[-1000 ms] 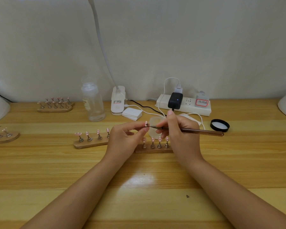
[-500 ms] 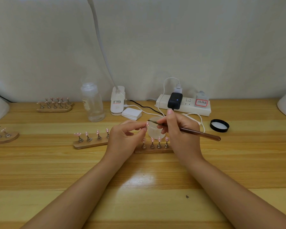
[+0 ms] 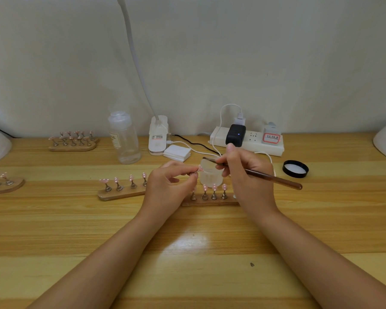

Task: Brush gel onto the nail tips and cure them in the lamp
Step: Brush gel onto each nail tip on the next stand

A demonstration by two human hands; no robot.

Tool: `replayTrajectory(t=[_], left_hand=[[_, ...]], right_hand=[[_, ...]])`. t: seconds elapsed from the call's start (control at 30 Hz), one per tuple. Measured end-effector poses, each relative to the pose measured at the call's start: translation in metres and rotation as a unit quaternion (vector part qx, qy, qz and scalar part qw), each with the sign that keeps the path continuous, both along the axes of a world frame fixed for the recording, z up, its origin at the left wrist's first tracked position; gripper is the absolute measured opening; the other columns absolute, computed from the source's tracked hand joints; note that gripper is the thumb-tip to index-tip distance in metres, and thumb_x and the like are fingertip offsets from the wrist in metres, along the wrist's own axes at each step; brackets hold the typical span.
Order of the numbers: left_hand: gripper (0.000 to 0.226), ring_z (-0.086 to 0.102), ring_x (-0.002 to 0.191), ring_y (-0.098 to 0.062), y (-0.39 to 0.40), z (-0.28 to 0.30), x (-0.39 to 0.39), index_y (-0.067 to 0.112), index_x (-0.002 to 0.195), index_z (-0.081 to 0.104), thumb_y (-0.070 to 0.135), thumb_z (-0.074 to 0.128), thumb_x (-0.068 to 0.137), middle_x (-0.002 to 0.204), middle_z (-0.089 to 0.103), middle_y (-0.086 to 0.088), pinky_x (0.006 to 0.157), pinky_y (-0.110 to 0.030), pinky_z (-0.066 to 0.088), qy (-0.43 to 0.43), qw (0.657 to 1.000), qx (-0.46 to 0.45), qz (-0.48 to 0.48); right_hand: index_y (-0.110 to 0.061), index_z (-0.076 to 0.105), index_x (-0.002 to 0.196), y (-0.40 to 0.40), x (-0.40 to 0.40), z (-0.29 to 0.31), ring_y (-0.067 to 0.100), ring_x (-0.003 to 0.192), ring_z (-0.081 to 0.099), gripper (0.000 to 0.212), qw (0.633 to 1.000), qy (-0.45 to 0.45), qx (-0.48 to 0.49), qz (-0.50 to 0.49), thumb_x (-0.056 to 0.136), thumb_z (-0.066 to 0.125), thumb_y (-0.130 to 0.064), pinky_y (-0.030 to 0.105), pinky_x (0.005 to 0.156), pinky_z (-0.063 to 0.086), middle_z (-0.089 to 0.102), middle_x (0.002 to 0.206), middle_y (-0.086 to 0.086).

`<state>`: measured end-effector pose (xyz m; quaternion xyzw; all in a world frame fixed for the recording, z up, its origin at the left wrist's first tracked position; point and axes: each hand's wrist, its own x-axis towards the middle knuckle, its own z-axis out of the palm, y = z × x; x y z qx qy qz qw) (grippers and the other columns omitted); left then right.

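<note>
My left hand (image 3: 167, 186) pinches a small metal stand with a pink nail tip (image 3: 200, 168) at its end, held above the table. My right hand (image 3: 247, 175) grips a brown brush (image 3: 274, 177); its bristle end lies over the rim of the frosted gel jar (image 3: 211, 175), just right of the held tip. A wooden holder (image 3: 210, 201) with several pink tips stands in front of the jar, partly behind my hands. A second wooden holder (image 3: 120, 191) with tips lies to the left.
The jar's black lid (image 3: 295, 168) lies to the right. At the back stand a clear bottle (image 3: 124, 138), a white clip lamp base (image 3: 158, 136), cotton pads (image 3: 177, 152) and a power strip (image 3: 247, 140) with cables. More tip holders (image 3: 73, 141) sit far left. White domes flank both table edges.
The brush tip has risen from the held nail tip and moved back over the jar's rim. My left hand keeps the tip almost still.
</note>
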<state>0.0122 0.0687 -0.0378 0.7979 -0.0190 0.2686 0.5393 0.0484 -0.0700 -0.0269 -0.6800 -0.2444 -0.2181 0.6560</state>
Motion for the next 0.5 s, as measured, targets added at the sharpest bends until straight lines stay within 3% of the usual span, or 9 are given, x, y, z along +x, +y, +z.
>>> replayTrajectory(t=[0.17, 0.33, 0.5], left_hand=[[0.032, 0.061, 0.085, -0.017, -0.0005, 0.0006, -0.0001, 0.036, 0.078, 0.067, 0.004, 0.067, 0.078, 0.082, 0.065, 0.011, 0.078, -0.049, 0.05, 0.003, 1.0, 0.001, 0.004], [0.032, 0.061, 0.085, -0.016, -0.0003, -0.0004, -0.0003, 0.037, 0.077, 0.066, 0.004, 0.067, 0.078, 0.082, 0.065, 0.011, 0.078, -0.048, 0.051, 0.004, 1.0, -0.002, 0.013], [0.033, 0.062, 0.082, -0.019, -0.001, 0.0008, -0.0006, 0.036, 0.075, 0.067, 0.004, 0.067, 0.077, 0.08, 0.065, 0.011, 0.078, -0.05, 0.05, 0.007, 1.0, -0.008, 0.014]], right_hand=[[-0.024, 0.068, 0.069, 0.0004, 0.0011, -0.003, -0.002, 0.06, 0.06, 0.028, 0.997, -0.056, -0.062, 0.003, 0.092, 0.052, -0.021, 0.013, 0.058, 0.046, 0.062, 0.06, -0.017], [-0.014, 0.068, 0.06, -0.0032, 0.0023, -0.0056, -0.001, 0.049, 0.058, 0.038, 0.999, -0.027, -0.029, 0.019, 0.09, 0.047, -0.025, 0.011, 0.053, 0.043, 0.061, 0.05, -0.015], [-0.022, 0.066, 0.064, -0.0004, 0.001, -0.0025, -0.002, 0.055, 0.059, 0.033, 0.998, -0.054, -0.032, 0.012, 0.09, 0.046, -0.023, 0.009, 0.055, 0.043, 0.06, 0.054, -0.016]])
